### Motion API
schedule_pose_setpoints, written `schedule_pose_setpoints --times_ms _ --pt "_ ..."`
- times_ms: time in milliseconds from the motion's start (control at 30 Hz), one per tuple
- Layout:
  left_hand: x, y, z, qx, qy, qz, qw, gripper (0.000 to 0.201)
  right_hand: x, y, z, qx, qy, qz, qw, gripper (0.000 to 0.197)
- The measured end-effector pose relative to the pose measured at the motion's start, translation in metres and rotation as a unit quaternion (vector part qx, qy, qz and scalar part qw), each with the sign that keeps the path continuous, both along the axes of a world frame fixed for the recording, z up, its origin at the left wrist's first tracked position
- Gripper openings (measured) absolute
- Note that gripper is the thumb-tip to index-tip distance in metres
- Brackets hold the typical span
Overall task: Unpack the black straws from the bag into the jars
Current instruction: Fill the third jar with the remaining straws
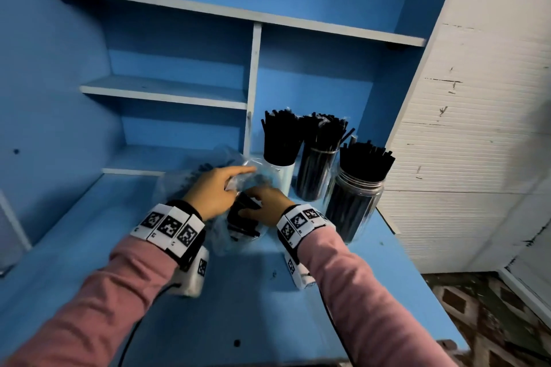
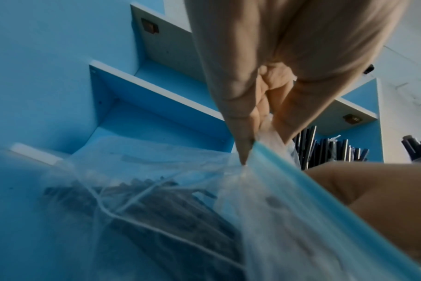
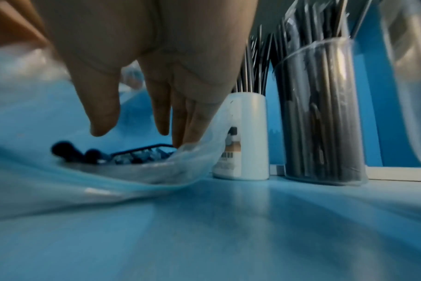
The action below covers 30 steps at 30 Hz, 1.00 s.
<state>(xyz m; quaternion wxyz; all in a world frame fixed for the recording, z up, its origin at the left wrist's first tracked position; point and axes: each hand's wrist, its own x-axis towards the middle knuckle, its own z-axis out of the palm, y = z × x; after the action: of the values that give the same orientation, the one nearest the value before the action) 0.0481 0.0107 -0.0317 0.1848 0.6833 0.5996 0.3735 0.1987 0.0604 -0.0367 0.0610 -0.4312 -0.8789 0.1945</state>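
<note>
At frame centre, the left hand (image 1: 213, 192) pinches the bag (image 2: 171, 199) mouth open on the desk (image 1: 259, 292); the right hand (image 1: 266, 202), fingers loosely spread, reaches inside toward straws (image 3: 123, 155) lying flat, jars (image 1: 353, 202) to its right.

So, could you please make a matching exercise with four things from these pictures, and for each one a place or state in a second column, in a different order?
Things:
1. left hand
2. right hand
3. white container
4. wide clear jar

Places or states:
a. nearest the right edge of the blue counter, full of black straws
b. pinches the rim of the plastic bag to hold it open
c. farthest left of the three holders, straws upright in it
d. fingers reach into the bag's mouth, down to the loose straws

Pairs: 1-b, 2-d, 3-c, 4-a
</note>
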Motion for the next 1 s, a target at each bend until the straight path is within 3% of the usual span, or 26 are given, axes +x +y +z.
schedule_pose_setpoints --times_ms 233,667,1000 --pt "-0.014 0.005 -0.008 -0.017 -0.065 -0.038 0.997 0.08 -0.012 -0.001 -0.007 0.024 -0.079 0.029 0.996 0.055" --pt "-0.008 0.003 0.002 -0.018 -0.12 -0.045 0.992 0.076 -0.011 -0.001 -0.005 0.067 -0.077 0.078 0.992 0.046" --pt "-0.013 0.0 0.001 -0.013 -0.112 -0.039 0.993 0.068 -0.002 0.0 -0.008 0.083 0.062 0.076 0.992 0.037"
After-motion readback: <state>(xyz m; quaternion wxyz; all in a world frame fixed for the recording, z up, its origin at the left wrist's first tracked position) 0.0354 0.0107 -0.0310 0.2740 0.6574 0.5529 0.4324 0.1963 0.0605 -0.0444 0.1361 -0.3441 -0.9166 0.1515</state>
